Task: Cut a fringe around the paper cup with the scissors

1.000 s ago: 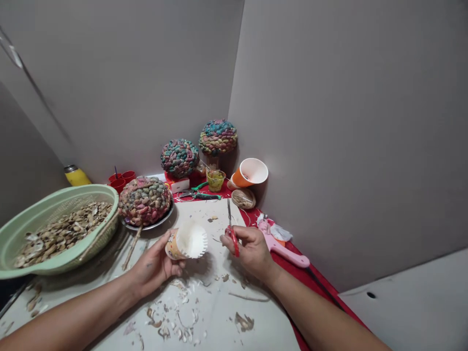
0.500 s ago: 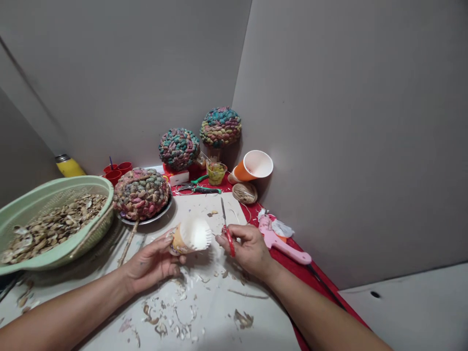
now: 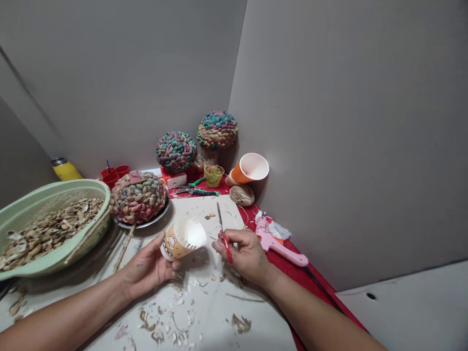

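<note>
Pale paper, printed with a cartoon animal: 1 cup [image 3: 173,247], tilted, off the worktop [image 3: 263,321], roughly mid-bench. Left hand [image 3: 150,270] has it, thumb and fingers wrapped low around the wall near the base, grip narrowed to the cup's width. Cup's long axis runs from base at left to mouth at right, mouth tipped a little up and away from the wearer. Rim looks snipped into short tabs on its lower right side; far side of the rim too bright to read. Right hand [image 3: 248,257] holds 1 pair of scissors [image 3: 227,247], red handles within the curled fingers, blades pointing away and slightly left. Blades look nearly together; at this size cannot tell whether any gap remains. Key relation, as judged: cup mouth faces the scissors, which stand just to its right, apart from it, with their axis roughly crosswise to the cup's. Fingertips of the right hand are nearer the rim than the blade tips, so bringing metal to paper would call for turning the blades left or the mouth toward them. Right hand is nearer the notched edge; left hand owns the base. Scraps [image 3: 241,323] litter the surface below. Pink glue gun [image 3: 283,249] lies just beyond the right hand; shell-covered ball [image 3: 139,197] sits in a dish past the left.
</note>
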`<control>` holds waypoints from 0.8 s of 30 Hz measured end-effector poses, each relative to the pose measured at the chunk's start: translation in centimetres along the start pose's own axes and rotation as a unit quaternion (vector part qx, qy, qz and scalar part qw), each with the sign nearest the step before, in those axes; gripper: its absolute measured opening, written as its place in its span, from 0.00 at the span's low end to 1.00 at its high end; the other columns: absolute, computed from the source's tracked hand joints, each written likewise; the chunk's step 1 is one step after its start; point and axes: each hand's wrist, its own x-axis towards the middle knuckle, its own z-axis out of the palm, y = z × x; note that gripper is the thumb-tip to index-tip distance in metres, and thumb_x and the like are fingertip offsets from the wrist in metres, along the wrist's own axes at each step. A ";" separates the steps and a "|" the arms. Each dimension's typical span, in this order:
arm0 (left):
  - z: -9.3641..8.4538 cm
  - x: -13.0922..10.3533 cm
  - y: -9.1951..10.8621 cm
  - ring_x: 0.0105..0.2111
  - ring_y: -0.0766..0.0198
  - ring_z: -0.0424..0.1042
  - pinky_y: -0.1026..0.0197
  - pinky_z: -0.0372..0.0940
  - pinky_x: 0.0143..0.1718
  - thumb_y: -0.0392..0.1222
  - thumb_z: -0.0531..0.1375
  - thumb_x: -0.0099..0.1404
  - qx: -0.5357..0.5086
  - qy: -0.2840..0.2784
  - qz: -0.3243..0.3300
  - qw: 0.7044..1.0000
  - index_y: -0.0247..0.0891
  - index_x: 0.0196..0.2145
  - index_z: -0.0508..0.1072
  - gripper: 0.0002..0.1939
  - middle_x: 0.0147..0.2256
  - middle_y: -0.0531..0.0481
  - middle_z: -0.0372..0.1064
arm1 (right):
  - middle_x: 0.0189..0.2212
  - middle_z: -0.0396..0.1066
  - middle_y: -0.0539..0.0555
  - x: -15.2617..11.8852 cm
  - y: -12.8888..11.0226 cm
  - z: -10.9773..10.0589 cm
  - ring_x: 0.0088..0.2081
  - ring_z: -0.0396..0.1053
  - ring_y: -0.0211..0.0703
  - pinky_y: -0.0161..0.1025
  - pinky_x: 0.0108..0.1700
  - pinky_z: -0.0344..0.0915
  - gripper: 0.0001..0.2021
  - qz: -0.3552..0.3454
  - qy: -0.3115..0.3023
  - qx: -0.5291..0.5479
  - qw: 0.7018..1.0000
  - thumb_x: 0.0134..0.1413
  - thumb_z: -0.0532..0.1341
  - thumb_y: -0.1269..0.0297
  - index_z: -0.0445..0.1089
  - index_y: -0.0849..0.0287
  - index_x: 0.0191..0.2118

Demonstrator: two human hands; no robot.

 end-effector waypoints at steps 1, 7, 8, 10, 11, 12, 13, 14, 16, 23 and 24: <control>0.0 0.0 0.0 0.24 0.64 0.75 0.66 0.71 0.25 0.50 0.71 0.57 -0.002 0.003 0.000 1.000 0.35 0.43 0.76 0.21 0.33 0.43 0.79 | 0.15 0.50 0.45 0.0 0.0 0.0 0.19 0.48 0.32 0.33 0.21 0.49 0.27 0.002 -0.001 0.002 1.000 0.56 0.64 0.48 0.55 0.58 0.16; -0.1 0.3 0.2 0.23 0.64 0.75 0.65 0.72 0.25 0.53 0.67 0.61 -0.013 -0.003 -0.012 1.000 0.32 0.46 0.74 0.23 0.36 0.40 0.79 | 0.15 0.51 0.45 -0.3 0.1 0.0 0.19 0.49 0.32 0.32 0.22 0.49 0.26 -0.001 -0.004 -0.009 1.000 0.56 0.65 0.50 0.57 0.59 0.17; -0.2 0.4 0.2 0.23 0.64 0.75 0.65 0.72 0.25 0.53 0.66 0.62 -0.015 -0.005 -0.012 1.000 0.32 0.47 0.73 0.23 0.36 0.39 0.79 | 0.15 0.50 0.45 -0.3 0.1 0.0 0.19 0.49 0.32 0.32 0.22 0.49 0.26 0.001 -0.005 -0.011 1.000 0.56 0.65 0.50 0.57 0.59 0.17; -0.3 0.6 0.2 0.23 0.65 0.75 0.66 0.72 0.25 0.52 0.63 0.65 -0.018 -0.008 -0.013 1.000 0.32 0.48 0.72 0.22 0.37 0.39 0.79 | 0.15 0.50 0.45 -0.3 0.1 0.1 0.19 0.48 0.32 0.32 0.22 0.49 0.26 0.006 -0.009 -0.014 1.000 0.56 0.65 0.50 0.57 0.59 0.17; -0.4 0.7 0.2 0.23 0.65 0.75 0.66 0.72 0.25 0.52 0.63 0.66 -0.020 -0.010 -0.012 1.000 0.32 0.48 0.71 0.21 0.37 0.39 0.79 | 0.15 0.50 0.44 -0.3 0.0 0.1 0.19 0.48 0.32 0.31 0.22 0.49 0.26 0.008 -0.014 -0.013 1.000 0.56 0.65 0.50 0.57 0.59 0.17; -0.4 0.7 0.3 0.23 0.65 0.74 0.66 0.72 0.25 0.52 0.62 0.66 -0.021 -0.011 -0.012 1.000 0.32 0.48 0.71 0.21 0.37 0.40 0.78 | 0.15 0.50 0.44 -0.3 0.0 0.1 0.19 0.49 0.32 0.31 0.22 0.49 0.26 0.009 -0.018 -0.013 1.000 0.56 0.65 0.50 0.57 0.59 0.17; -0.5 0.8 0.3 0.23 0.66 0.74 0.66 0.72 0.25 0.52 0.62 0.66 -0.022 -0.011 -0.012 1.000 0.32 0.48 0.71 0.21 0.37 0.40 0.78 | 0.15 0.50 0.44 -0.3 -0.1 0.1 0.19 0.48 0.32 0.31 0.22 0.49 0.26 0.009 -0.022 -0.012 1.000 0.56 0.65 0.50 0.57 0.60 0.17; -0.4 0.8 0.3 0.23 0.65 0.74 0.65 0.72 0.25 0.52 0.62 0.66 -0.023 -0.010 -0.010 1.000 0.32 0.47 0.71 0.21 0.37 0.39 0.78 | 0.15 0.50 0.44 -0.3 -0.2 0.1 0.19 0.48 0.31 0.31 0.22 0.48 0.26 0.007 -0.023 -0.013 1.000 0.56 0.65 0.50 0.57 0.60 0.17; -0.3 0.7 0.3 0.23 0.65 0.75 0.66 0.72 0.25 0.51 0.65 0.64 -0.026 -0.006 -0.008 1.000 0.31 0.46 0.72 0.21 0.37 0.39 0.79 | 0.15 0.49 0.44 -0.2 -0.3 0.1 0.19 0.48 0.31 0.30 0.22 0.48 0.26 0.005 -0.022 -0.015 1.000 0.56 0.65 0.50 0.57 0.60 0.17; 0.1 0.6 0.3 0.23 0.64 0.76 0.66 0.73 0.26 0.48 0.72 0.56 -0.014 0.016 -0.001 1.000 0.30 0.42 0.74 0.22 0.32 0.43 0.79 | 0.15 0.49 0.44 -0.4 -0.1 0.1 0.19 0.48 0.31 0.31 0.22 0.48 0.26 0.010 -0.024 -0.022 0.999 0.56 0.65 0.51 0.57 0.60 0.17; 0.0 0.6 0.3 0.24 0.64 0.76 0.66 0.73 0.26 0.48 0.72 0.55 -0.011 0.017 0.003 1.000 0.30 0.42 0.74 0.22 0.32 0.43 0.79 | 0.15 0.49 0.44 -0.4 -0.1 0.1 0.19 0.48 0.31 0.31 0.22 0.48 0.26 0.009 -0.023 -0.019 1.000 0.56 0.66 0.52 0.57 0.60 0.17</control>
